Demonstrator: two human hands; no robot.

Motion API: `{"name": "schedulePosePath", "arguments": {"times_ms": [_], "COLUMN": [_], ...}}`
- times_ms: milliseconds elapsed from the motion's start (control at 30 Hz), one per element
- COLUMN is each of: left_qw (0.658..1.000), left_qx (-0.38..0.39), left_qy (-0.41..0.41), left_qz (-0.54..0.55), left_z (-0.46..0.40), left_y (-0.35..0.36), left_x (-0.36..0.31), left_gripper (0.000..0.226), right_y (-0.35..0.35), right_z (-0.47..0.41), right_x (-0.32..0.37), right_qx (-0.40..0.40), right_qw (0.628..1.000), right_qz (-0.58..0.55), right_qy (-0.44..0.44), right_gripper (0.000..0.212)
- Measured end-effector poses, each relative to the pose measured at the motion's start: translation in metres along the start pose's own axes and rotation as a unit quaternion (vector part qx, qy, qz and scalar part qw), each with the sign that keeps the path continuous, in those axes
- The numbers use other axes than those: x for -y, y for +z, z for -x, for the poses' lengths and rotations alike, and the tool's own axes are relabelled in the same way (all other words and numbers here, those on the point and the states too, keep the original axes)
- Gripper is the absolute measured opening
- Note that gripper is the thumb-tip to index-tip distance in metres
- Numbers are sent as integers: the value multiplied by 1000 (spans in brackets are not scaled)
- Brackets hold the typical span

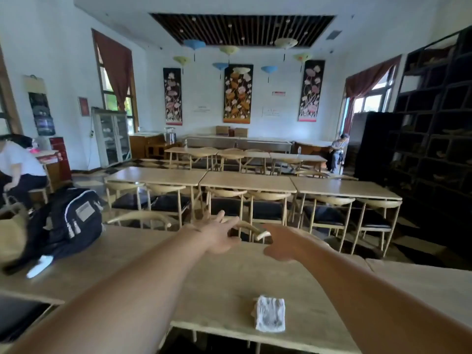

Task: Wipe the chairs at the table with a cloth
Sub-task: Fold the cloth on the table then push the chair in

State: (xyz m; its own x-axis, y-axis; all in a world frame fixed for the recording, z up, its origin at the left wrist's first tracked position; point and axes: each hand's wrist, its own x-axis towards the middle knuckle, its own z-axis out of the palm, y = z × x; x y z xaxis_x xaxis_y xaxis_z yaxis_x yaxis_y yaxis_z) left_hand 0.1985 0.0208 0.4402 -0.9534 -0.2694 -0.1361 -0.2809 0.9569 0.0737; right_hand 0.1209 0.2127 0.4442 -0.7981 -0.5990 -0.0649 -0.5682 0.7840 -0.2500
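Reaching across the pale wooden table (158,254), you have both bare arms stretched towards its far edge. Your left hand (217,235) is spread wide, fingers fanned out and empty, over the far edge of the table where the curved light-wood backrest of a chair (249,227) shows just beyond; whether the fingers touch the backrest cannot be told. Your right hand (281,245) sits just beside it to the right, also empty, with the index finger extended towards the same backrest and the other fingers loosely curled.

The folded white cloth with grey marks (270,313) lies flat near the table's near edge, between your two forearms and well apart from both hands.

At the left end of the table a dark navy backpack with white trim (74,217) stands upright, with a small white object (39,265) lying on the tabletop just in front of it. A second curved chair backrest (139,217) rises beyond the far edge, between the backpack and your left hand.

Further rows of pale tables with matching dark-seated chairs (327,213) fill the room beyond. A person in a white top (18,162) sits at the far left.
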Motion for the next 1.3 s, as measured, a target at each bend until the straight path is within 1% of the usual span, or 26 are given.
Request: {"name": "schedulePosePath", "arguments": {"times_ms": [133,233,300,333,367,433,467,533,567,600,633,667,700,733,767,800,833,900,933,1000,1033,1067,1133,1200,1267,1300], "left_qw": [993,983,972,968,956,959,954,939,898,847,777,714,680,655,645,639,627,604,592,595,598,614,614,620,641,652], "left_qx": [117,181,227,240,277,237,227,128,139,111,113,148,139,128,145,125,119,137,148,142,134,127,117,117,110,115], "left_qy": [-24,-33,-47,-50,-69,-86,-121,-216,-294,-372,-443,-505,-530,-534,-533,-533,-526,-539,-539,-557,-569,-568,-579,-589,-590,-591], "left_qz": [-18,22,47,55,72,127,153,236,297,362,433,462,488,519,527,541,563,571,580,563,548,534,523,505,478,462], "left_z": [12,14,17,15,16,15,17,28,39,53,68,73,82,87,69,67,65,61,66,54,57,39,33,19,11,11], "left_y": [112,183,229,240,262,276,298,311,351,364,374,402,407,411,435,438,437,458,457,472,472,480,483,493,496,496], "left_x": [77,140,189,195,227,233,272,281,329,342,350,374,382,389,396,397,398,393,390,393,395,397,404,402,395,397], "left_gripper": [75,77,77,77,76,76,76,76,76,77,81,84,86,83,77,69,64,69,76,89,93,93,90,84,76,73], "right_y": [128,218,274,280,314,328,371,391,446,460,465,495,504,507,522,525,523,535,537,555,558,571,580,590,592,593], "right_z": [-4,-10,-19,-20,-26,-15,-20,9,13,32,50,65,78,84,85,87,87,93,101,98,100,93,89,81,77,75], "right_x": [26,52,76,73,87,81,106,104,133,139,136,153,162,166,166,168,165,151,142,135,135,131,136,128,119,121], "right_qx": [130,196,263,276,298,250,239,105,71,8,-22,-51,-77,-90,-117,-141,-152,-155,-142,-78,-57,-41,-31,-24,-16,-16], "right_qw": [991,979,962,957,944,937,908,886,851,829,805,745,701,668,601,551,518,463,454,434,436,423,410,377,362,364], "right_qz": [2,17,-33,-57,-107,-193,-275,-336,-353,-340,-332,-349,-374,-398,-408,-422,-438,-423,-438,-473,-495,-506,-505,-516,-525,-522], "right_qy": [32,59,61,69,92,151,207,303,382,444,491,566,602,622,678,706,719,763,763,762,749,751,759,769,770,772], "right_gripper": [83,75,77,76,75,70,65,46,34,24,21,24,31,37,40,41,41,50,57,61,58,56,54,51,42,35]}}
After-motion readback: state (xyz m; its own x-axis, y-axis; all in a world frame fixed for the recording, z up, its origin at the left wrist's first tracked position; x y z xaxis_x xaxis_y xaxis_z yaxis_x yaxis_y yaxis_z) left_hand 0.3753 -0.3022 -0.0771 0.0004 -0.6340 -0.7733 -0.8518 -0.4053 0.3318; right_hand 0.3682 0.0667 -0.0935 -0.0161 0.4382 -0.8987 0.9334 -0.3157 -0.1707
